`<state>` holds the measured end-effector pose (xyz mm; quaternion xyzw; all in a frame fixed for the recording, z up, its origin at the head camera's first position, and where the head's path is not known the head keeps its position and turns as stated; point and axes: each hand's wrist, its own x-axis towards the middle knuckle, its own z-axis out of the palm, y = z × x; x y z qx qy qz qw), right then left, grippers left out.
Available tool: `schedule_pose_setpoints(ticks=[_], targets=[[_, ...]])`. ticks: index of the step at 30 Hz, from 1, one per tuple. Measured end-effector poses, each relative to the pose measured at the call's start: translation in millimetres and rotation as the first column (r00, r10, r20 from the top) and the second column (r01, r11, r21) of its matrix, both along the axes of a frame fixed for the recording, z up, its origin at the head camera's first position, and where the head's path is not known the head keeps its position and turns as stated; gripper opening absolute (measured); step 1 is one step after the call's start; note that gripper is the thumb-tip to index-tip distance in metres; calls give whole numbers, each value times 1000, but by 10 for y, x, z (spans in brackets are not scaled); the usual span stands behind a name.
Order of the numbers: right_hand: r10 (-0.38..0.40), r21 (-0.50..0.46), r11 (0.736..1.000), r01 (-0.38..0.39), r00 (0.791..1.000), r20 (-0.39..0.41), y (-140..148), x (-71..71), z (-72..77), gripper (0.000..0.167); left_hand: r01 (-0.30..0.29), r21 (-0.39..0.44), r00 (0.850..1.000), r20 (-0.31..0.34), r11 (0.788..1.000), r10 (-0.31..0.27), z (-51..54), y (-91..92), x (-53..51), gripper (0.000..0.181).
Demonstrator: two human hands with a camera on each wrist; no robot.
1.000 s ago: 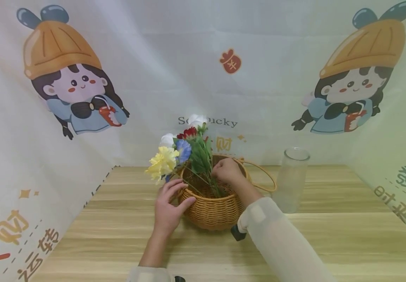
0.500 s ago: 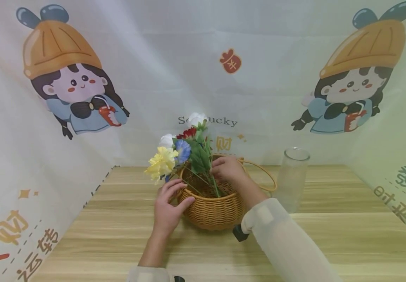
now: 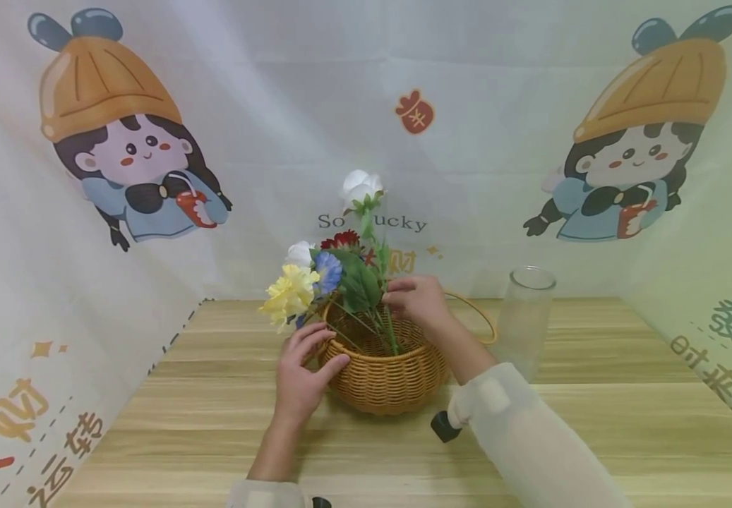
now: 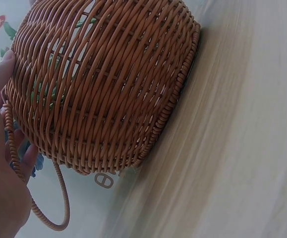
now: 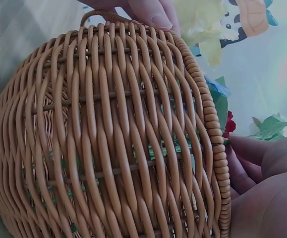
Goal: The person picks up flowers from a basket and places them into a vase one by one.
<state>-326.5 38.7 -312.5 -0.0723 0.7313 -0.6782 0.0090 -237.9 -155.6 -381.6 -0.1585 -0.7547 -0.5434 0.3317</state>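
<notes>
A brown wicker basket (image 3: 386, 384) stands upright on the wooden table. My left hand (image 3: 303, 381) holds it at the left, thumb on the front rim and fingers round the side by its handle (image 4: 64, 198). Over the basket's right part, my right hand (image 3: 419, 305) pinches the green stem of a white rose (image 3: 362, 189), whose lower end reaches inside. Leaning over the left rim are a yellow flower (image 3: 288, 293), a blue flower (image 3: 327, 272), another white flower (image 3: 301, 254) and a red flower (image 3: 342, 241). In the right wrist view, my right fingertips are partly hidden behind the rim.
A tall clear glass vase (image 3: 526, 328) stands on the table right of the basket. Another basket handle (image 3: 476, 314) sticks out toward it. A printed cloth (image 3: 277, 106) hangs behind and at both sides of the wooden table (image 3: 607, 437).
My right hand has shifted slightly right, and its fingers now pinch the stem more plainly. The white rose has risen above the other flowers. My left hand stays on the basket.
</notes>
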Motion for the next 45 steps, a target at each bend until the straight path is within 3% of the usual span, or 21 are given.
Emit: schedule_pose_setpoints(ticks=[19, 33, 45], targets=[[-154, -66, 987, 147, 983, -99, 196, 66, 69, 28, 9, 18, 1000, -4, 1000, -9, -16, -9, -8, 34], [-267, -164, 957, 240, 950, -165, 356, 119, 195, 28, 16, 21, 1000, 6, 1000, -16, -19, -14, -5, 35], [-369, -281, 911, 303, 902, -223, 600, 116, 316, 28, 17, 19, 1000, 3, 1000, -17, -15, -4, -9, 35]])
